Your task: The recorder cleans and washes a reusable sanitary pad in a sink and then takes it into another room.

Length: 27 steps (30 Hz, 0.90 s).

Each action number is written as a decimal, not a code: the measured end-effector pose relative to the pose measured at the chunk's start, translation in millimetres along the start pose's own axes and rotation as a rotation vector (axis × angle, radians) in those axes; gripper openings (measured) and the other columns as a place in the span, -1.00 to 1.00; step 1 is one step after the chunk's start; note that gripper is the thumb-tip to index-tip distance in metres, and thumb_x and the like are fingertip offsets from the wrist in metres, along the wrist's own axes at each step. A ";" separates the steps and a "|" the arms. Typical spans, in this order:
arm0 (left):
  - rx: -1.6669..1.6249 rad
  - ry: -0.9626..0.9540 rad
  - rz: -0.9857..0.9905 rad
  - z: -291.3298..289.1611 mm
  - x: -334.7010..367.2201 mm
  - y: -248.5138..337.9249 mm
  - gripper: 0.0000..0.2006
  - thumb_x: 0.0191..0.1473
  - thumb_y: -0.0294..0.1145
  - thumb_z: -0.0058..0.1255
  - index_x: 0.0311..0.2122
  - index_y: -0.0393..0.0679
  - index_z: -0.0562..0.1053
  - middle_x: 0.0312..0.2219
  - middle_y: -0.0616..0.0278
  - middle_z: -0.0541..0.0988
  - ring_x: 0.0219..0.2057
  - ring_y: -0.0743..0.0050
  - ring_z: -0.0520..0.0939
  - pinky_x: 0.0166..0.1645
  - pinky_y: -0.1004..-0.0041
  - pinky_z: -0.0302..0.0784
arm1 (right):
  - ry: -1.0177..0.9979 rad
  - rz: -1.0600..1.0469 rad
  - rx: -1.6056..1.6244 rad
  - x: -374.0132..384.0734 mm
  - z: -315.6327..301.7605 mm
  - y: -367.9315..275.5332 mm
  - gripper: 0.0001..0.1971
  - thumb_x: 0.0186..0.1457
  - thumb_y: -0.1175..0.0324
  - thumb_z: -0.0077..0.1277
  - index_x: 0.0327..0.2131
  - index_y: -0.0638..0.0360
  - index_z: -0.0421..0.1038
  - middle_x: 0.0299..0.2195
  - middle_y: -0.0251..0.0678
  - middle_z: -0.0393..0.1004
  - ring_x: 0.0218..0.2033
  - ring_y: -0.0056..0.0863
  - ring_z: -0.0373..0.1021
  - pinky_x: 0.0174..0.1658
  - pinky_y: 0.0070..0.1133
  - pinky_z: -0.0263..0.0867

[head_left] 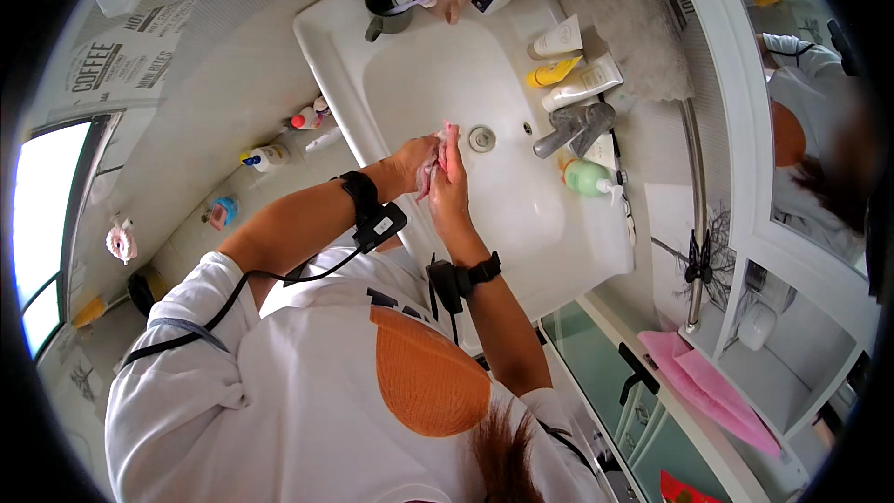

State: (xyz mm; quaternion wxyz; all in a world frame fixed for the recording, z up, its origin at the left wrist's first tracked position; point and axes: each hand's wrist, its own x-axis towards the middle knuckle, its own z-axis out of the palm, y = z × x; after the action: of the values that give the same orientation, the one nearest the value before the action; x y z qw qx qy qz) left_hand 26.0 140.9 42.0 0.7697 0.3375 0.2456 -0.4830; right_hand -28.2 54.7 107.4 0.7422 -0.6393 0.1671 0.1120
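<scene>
Holding both hands together over the near left part of a white sink (400, 74), a person in a white shirt has a small pink bundle (426, 176) pressed between the palms; it looks limp and wet, perhaps a cloth, though its exact kind cannot be made out. Handling it well likely means keeping it inside the sink's rim, so that any drips land in the basin, and gathering its loose edge, which hangs below the fingers, before pressing. Even, firm pressure from both palms should do better than a pinch with the fingertips, since something this limp could slip toward the drain (481, 139) in the sink's floor. Elbows are best kept clear of the bottles along the sink's right ledge, among them a green pump bottle (587, 177). The left hand (411, 162) comes in over the sink's left rim, its forearm slanting up and its fingers curled in against the bundle. The right hand (450, 194) rises from the sink's near edge, fingers fairly straight and pointing toward its far side. The two are clamped on the bundle, touching each other around it. The grey tap (573, 130) stands on the sink's right ledge, well apart from both.
</scene>
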 end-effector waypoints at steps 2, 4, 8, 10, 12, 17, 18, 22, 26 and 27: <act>0.198 -0.046 0.019 4.5 -1.1 -1.2 -0.80 0.10 -0.38 -0.38 -0.21 -0.13 0.30 -0.34 0.32 0.41 -0.30 0.54 0.41 -0.19 0.54 0.34 | 0.012 -0.009 -0.022 3.4 -5.9 3.1 -0.38 -0.02 0.70 -0.44 0.14 0.09 -0.25 0.06 -0.17 0.07 -0.17 -0.49 0.27 -0.16 -0.66 0.21; 0.051 0.005 -0.132 29.0 -17.5 4.2 -0.83 0.08 -0.44 -0.34 -0.24 -0.14 0.31 -0.43 0.37 0.40 -0.38 0.58 0.42 -0.23 0.58 0.34 | 0.166 -0.374 -0.553 9.8 -18.2 7.9 -0.40 -0.03 0.72 -0.41 0.13 0.10 -0.17 0.03 -0.14 0.12 -0.17 -0.49 0.26 -0.16 -0.67 0.21; 0.079 -0.002 -0.075 36.9 -26.0 -2.5 -0.82 0.10 -0.38 -0.30 -0.28 -0.21 0.34 -0.45 0.33 0.42 -0.46 0.56 0.45 -0.40 0.52 0.41 | 0.151 -0.200 -0.191 16.4 -40.6 12.9 -0.50 -0.02 0.69 -0.36 0.06 0.16 0.01 -0.07 -0.11 0.23 -0.14 -0.47 0.26 -0.12 -0.62 0.20; 0.307 0.052 -0.051 41.0 -33.2 2.9 -0.84 0.08 -0.38 -0.24 -0.31 -0.22 0.35 -0.44 0.33 0.43 -0.42 0.56 0.46 -0.35 0.53 0.42 | 0.125 -0.155 -0.331 17.2 -57.5 29.4 -0.56 -0.02 0.69 -0.34 -0.01 0.21 0.10 -0.05 -0.09 0.22 -0.09 -0.33 0.25 -0.08 -0.58 0.19; 0.518 0.120 -0.013 29.8 -33.1 4.3 -0.85 0.05 -0.39 -0.18 -0.33 -0.23 0.36 -0.44 0.32 0.44 -0.39 0.57 0.46 -0.31 0.54 0.43 | 0.183 -0.196 -0.439 9.9 -59.8 37.5 -0.61 0.00 0.67 -0.35 -0.04 0.21 0.15 -0.12 -0.12 0.27 -0.16 -0.37 0.29 -0.12 -0.59 0.22; 0.537 0.307 0.058 -4.7 -12.9 5.5 -0.77 0.06 -0.28 -0.18 -0.25 -0.21 0.36 -0.35 0.28 0.45 -0.31 0.49 0.47 -0.20 0.47 0.41 | 0.362 -0.023 -0.273 -12.0 -74.8 47.1 -0.70 0.08 0.57 -0.36 -0.09 0.22 0.20 -0.25 -0.26 0.33 -0.28 -0.54 0.31 -0.20 -0.64 0.25; 0.541 0.304 0.057 -7.9 -11.9 6.5 -0.77 0.06 -0.28 -0.18 -0.25 -0.21 0.36 -0.35 0.28 0.45 -0.31 0.49 0.47 -0.20 0.47 0.41 | 0.347 0.023 0.007 -13.7 -83.9 54.4 -0.72 0.09 0.53 -0.34 -0.09 0.24 0.20 -0.24 -0.27 0.32 -0.26 -0.54 0.29 -0.17 -0.62 0.23; 0.397 0.408 -0.091 1.7 -21.5 15.2 -0.67 0.07 -0.08 -0.26 -0.17 -0.09 0.30 -0.31 0.29 0.43 -0.25 0.41 0.45 -0.11 0.37 0.35 | 0.285 0.053 0.459 -20.8 -88.0 52.4 -0.70 0.09 0.46 -0.26 -0.07 0.28 0.17 -0.19 -0.28 0.28 -0.18 -0.54 0.25 -0.07 -0.58 0.16; 0.136 0.155 -0.243 14.7 -27.3 12.0 -0.64 0.06 0.01 -0.32 -0.18 -0.01 0.27 -0.29 0.28 0.41 -0.27 0.35 0.45 -0.11 0.35 0.34 | 0.212 0.069 0.493 -16.9 -67.7 32.0 -0.70 0.05 0.48 -0.21 -0.09 0.22 0.20 -0.26 -0.35 0.33 -0.28 -0.64 0.28 -0.26 -0.69 0.25; 0.137 0.155 -0.243 17.7 -26.6 9.4 -0.64 0.06 0.01 -0.32 -0.18 -0.01 0.27 -0.29 0.28 0.41 -0.27 0.35 0.45 -0.11 0.35 0.34 | 0.212 0.069 0.493 -16.4 -60.4 26.6 -0.70 0.05 0.48 -0.21 -0.09 0.22 0.20 -0.26 -0.35 0.33 -0.28 -0.64 0.28 -0.26 -0.69 0.25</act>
State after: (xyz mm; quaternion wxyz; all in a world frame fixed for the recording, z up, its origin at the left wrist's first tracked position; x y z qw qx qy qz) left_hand 24.5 145.7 74.9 0.6597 0.3930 0.3097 -0.5607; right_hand -59.7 0.0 81.9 0.8495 -0.4412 0.2882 0.0256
